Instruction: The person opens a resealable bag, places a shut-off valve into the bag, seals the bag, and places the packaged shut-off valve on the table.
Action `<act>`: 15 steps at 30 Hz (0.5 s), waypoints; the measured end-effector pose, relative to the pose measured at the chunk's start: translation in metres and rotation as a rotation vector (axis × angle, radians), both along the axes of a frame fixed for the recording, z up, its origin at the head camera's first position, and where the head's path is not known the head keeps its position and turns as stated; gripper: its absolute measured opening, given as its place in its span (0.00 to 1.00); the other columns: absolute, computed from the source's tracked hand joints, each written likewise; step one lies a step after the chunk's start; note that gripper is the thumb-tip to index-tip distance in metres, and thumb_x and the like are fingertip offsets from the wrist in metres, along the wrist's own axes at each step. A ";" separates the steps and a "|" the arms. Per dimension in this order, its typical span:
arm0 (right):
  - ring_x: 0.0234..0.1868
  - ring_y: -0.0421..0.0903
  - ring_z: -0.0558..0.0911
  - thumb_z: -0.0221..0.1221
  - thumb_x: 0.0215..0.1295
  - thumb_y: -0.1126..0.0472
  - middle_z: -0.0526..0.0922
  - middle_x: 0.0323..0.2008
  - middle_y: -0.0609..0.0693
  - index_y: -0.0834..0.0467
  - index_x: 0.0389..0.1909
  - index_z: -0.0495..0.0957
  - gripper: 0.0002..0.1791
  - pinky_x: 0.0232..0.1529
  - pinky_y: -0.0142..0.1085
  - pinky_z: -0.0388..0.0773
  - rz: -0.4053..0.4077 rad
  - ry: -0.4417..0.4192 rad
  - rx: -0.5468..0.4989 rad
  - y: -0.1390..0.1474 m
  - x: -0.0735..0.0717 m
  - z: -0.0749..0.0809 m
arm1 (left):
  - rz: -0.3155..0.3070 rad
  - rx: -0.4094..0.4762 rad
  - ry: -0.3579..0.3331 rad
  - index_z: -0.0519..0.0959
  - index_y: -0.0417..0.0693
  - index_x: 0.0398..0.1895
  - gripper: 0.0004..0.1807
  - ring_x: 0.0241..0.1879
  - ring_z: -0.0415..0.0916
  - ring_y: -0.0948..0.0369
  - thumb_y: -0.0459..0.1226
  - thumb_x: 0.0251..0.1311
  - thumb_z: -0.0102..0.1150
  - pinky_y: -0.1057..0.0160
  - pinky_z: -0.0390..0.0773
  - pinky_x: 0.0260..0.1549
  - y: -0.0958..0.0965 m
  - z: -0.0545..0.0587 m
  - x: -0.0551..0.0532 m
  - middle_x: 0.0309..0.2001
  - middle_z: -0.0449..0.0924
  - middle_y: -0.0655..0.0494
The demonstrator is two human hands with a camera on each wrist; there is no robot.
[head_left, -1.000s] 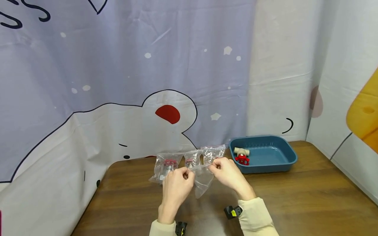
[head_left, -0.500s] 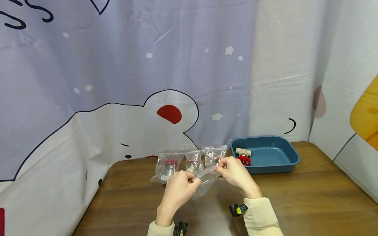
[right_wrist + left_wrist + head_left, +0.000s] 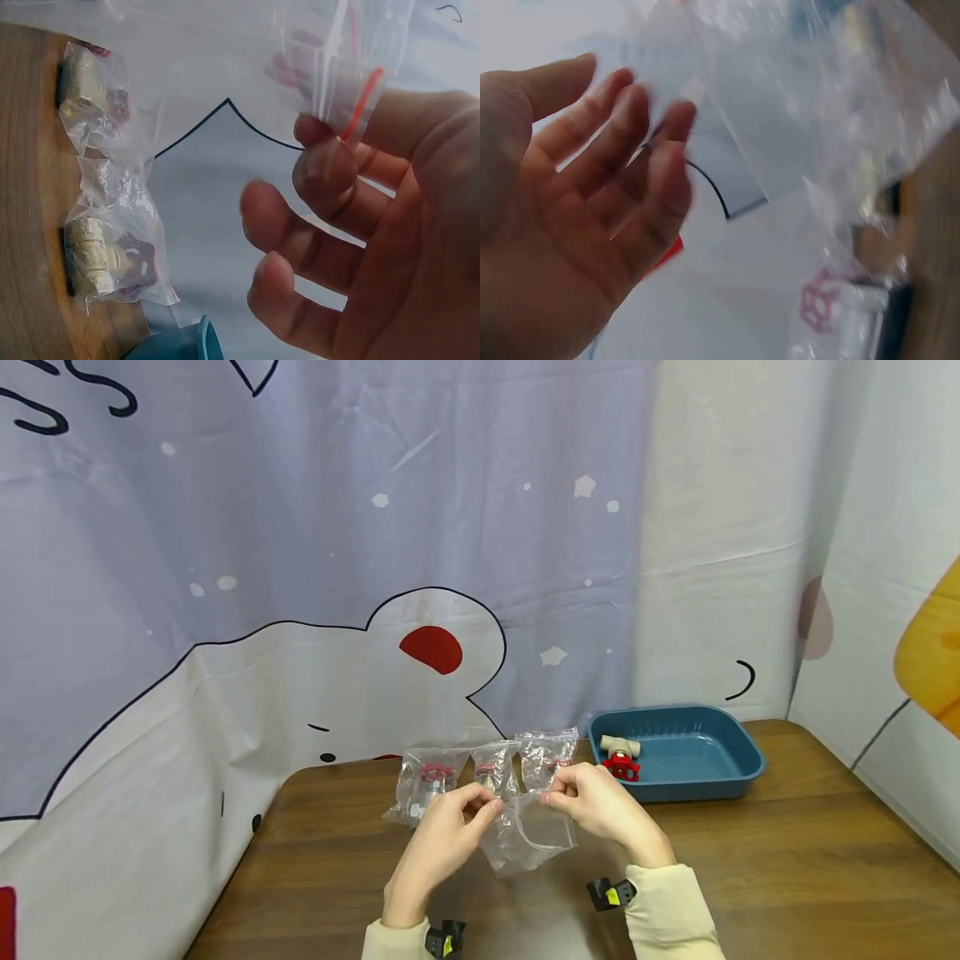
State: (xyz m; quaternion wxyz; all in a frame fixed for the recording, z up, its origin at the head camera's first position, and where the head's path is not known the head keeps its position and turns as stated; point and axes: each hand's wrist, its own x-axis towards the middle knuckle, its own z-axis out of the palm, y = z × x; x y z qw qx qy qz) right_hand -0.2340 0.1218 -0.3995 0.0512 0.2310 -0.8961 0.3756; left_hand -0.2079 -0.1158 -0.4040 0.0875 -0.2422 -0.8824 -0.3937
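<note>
A clear zip bag (image 3: pixel 534 847) hangs over the table between the two hands, its mouth spread apart. My right hand (image 3: pixel 603 810) pinches the bag's edge between thumb and index finger, by the red zip strip (image 3: pixel 363 103) in the right wrist view. The left hand (image 3: pixel 604 187) is beside the bag with fingers loosely bent and nothing gripped between them. Behind the hands, three bagged valves with red handwheels stand in a row: a grey one (image 3: pixel 429 787) at the left, a brass one (image 3: pixel 81 90) in the middle and another brass one (image 3: pixel 94 259) at the right.
At the back right of the wooden table (image 3: pixel 795 860) sits a blue tray (image 3: pixel 693 789). A beige valve with a red handwheel (image 3: pixel 621 767) lies in its left end. A printed curtain (image 3: pixel 555 568) hangs behind the table.
The small bag, earlier stretched between both hands, now has its mouth spread open. The left hand's fingers have come off it and moved slightly lower; the right hand has shifted slightly right.
</note>
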 end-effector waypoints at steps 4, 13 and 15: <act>0.18 0.36 0.65 0.67 0.60 0.58 0.66 0.15 0.38 0.50 0.17 0.72 0.17 0.21 0.31 0.61 0.054 0.015 -0.006 0.002 0.002 0.002 | -0.078 -0.023 -0.067 0.80 0.48 0.55 0.18 0.50 0.76 0.60 0.44 0.65 0.62 0.56 0.75 0.50 -0.011 -0.011 -0.006 0.51 0.81 0.59; 0.18 0.35 0.65 0.67 0.61 0.54 0.65 0.15 0.37 0.49 0.16 0.71 0.18 0.21 0.30 0.60 0.131 0.032 -0.012 0.002 0.000 0.001 | -0.218 0.006 -0.203 0.79 0.49 0.59 0.27 0.57 0.73 0.61 0.50 0.58 0.66 0.58 0.72 0.55 -0.012 -0.029 -0.015 0.56 0.79 0.59; 0.18 0.35 0.65 0.67 0.61 0.53 0.65 0.15 0.36 0.48 0.16 0.72 0.18 0.21 0.30 0.61 0.135 0.032 -0.008 0.001 0.000 0.000 | -0.205 0.026 -0.203 0.81 0.51 0.53 0.22 0.50 0.77 0.63 0.48 0.57 0.68 0.61 0.75 0.50 -0.010 -0.031 -0.016 0.49 0.82 0.61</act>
